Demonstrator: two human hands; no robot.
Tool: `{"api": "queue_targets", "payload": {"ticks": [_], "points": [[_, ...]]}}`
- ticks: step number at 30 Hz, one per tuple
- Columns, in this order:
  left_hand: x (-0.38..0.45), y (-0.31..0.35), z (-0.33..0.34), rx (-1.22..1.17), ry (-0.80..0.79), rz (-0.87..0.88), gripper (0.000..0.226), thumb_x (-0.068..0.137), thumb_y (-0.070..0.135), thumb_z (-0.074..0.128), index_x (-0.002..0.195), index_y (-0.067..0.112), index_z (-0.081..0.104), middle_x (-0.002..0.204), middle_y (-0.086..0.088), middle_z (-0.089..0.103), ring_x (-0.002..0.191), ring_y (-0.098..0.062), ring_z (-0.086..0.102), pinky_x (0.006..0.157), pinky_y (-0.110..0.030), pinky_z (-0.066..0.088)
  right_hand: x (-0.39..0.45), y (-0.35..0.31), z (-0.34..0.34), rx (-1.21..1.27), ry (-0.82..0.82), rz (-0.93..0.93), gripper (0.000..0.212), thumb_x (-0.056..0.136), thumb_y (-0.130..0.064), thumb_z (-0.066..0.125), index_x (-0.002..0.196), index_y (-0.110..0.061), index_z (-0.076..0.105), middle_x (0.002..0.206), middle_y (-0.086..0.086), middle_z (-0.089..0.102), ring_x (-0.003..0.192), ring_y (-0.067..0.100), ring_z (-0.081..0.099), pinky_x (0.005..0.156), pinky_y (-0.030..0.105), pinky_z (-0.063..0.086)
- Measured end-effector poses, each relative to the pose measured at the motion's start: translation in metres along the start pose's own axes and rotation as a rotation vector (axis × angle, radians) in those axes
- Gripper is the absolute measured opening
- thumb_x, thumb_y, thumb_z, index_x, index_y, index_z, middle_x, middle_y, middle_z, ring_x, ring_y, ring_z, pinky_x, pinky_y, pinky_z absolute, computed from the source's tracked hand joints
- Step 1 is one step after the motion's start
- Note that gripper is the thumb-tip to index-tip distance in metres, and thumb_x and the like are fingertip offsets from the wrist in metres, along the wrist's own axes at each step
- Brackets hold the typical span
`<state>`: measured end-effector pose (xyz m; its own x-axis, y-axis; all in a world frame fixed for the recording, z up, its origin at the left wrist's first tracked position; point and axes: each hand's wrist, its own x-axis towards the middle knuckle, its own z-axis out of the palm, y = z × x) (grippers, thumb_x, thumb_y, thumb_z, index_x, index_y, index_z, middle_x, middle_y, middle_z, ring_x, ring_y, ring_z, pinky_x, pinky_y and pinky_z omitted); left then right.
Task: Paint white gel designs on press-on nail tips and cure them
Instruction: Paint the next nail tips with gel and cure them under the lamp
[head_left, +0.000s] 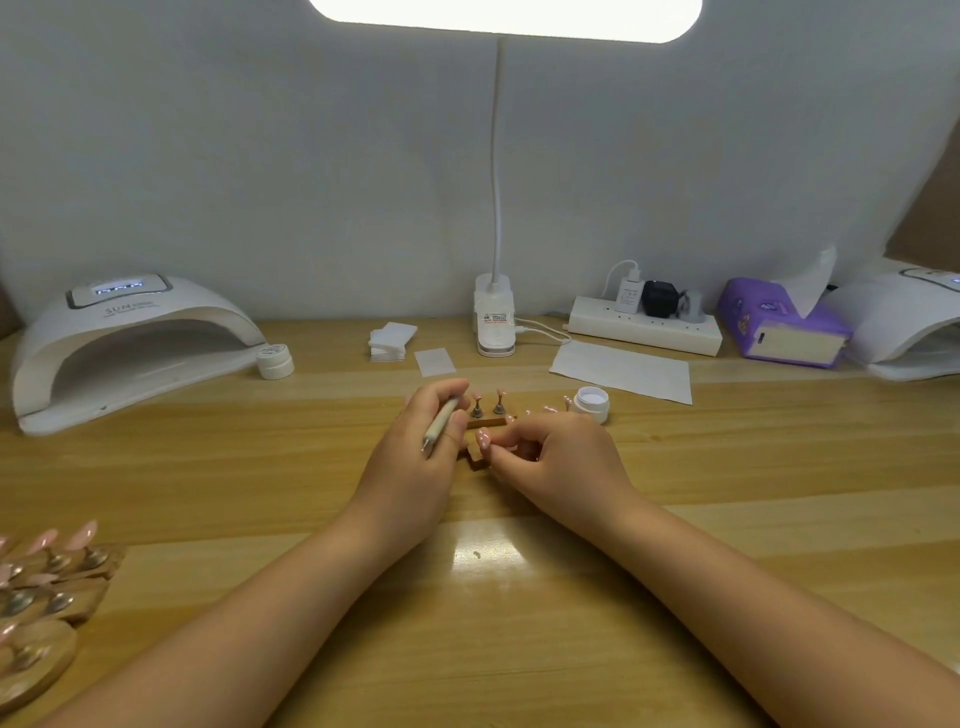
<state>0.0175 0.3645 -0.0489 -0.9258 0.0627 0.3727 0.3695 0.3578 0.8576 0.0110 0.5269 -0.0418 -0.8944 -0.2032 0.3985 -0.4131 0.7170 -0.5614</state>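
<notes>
Left hand (415, 441): fingers curled round a brush (441, 422), gripped pen-fashion. Brush long axis runs from lower left, beside the knuckles, up and right towards the fingertips; working end hidden behind the fingers.

Right hand (550, 452): thumb and forefinger pinching a pink nail tip (484, 440), remaining fingers loosely curled. Tip sits just left of the right fingertips, between the two hands; long axis roughly upright in the view, free end pointing away from the person. Pale marks on its face, too small to read.

Wooden stand (485, 422): just beyond the fingertips of both hands, carrying two upright holders (488, 405) with pink tips. A second wooden piece lies directly under the pinched tip, partly hidden.

Open jar (592, 402): right of and beyond the right fingers, white contents showing.

Closed jar (274, 358): well left of the left fingers, beside the curing lamp (130, 343), display lit.

Spare stands (47, 587) with pink tips: near left, beside the left forearm.

Desk lamp (496, 317), paper sheet (621, 371), power strip (644, 325), tissues (779, 322): far side of the table (519, 649).
</notes>
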Motion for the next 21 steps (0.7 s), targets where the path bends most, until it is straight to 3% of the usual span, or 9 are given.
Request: {"api": "queue_targets", "payload": {"ticks": [4, 9, 17, 21], "points": [[0.000, 0.001, 0.000, -0.004, -0.003, -0.007, 0.028, 0.100, 0.023, 0.045, 0.112, 0.047, 0.046, 0.123, 0.004, 0.057, 0.106, -0.016, 0.061, 0.095, -0.045, 0.050, 0.002, 0.001, 0.000, -0.013, -0.031, 0.017, 0.016, 0.089, -0.036, 0.064, 0.097, -0.031, 0.076, 0.079, -0.009, 0.072, 0.073, 0.006, 0.059, 0.067, 0.019, 0.039], [-0.001, 0.002, -0.001, 0.017, -0.018, -0.013, 0.026, 0.100, 0.026, 0.045, 0.114, 0.047, 0.047, 0.120, 0.007, 0.057, 0.103, -0.013, 0.061, 0.093, -0.044, 0.051, 0.003, 0.000, 0.000, -0.111, -0.041, 0.046, 0.021, 0.092, -0.041, 0.058, 0.098, -0.031, 0.076, 0.081, -0.006, 0.073, 0.077, 0.010, 0.061, 0.069, 0.031, 0.049], [-0.004, 0.005, -0.001, 0.042, -0.016, 0.001, 0.025, 0.100, 0.024, 0.046, 0.111, 0.046, 0.048, 0.117, 0.006, 0.059, 0.100, -0.015, 0.062, 0.091, -0.045, 0.050, 0.003, 0.003, -0.015, -0.178, -0.069, 0.026, 0.024, 0.086, -0.038, 0.059, 0.082, -0.022, 0.077, 0.070, -0.007, 0.069, 0.067, 0.009, 0.058, 0.062, 0.030, 0.051], [-0.004, 0.004, -0.001, 0.046, -0.016, 0.000, 0.025, 0.100, 0.025, 0.046, 0.111, 0.047, 0.048, 0.116, 0.005, 0.059, 0.099, -0.016, 0.063, 0.090, -0.046, 0.050, 0.004, 0.007, -0.020, -0.193, -0.089, 0.024, 0.019, 0.084, -0.039, 0.063, 0.084, -0.025, 0.076, 0.066, -0.014, 0.062, 0.063, 0.005, 0.053, 0.061, 0.026, 0.049]]}}
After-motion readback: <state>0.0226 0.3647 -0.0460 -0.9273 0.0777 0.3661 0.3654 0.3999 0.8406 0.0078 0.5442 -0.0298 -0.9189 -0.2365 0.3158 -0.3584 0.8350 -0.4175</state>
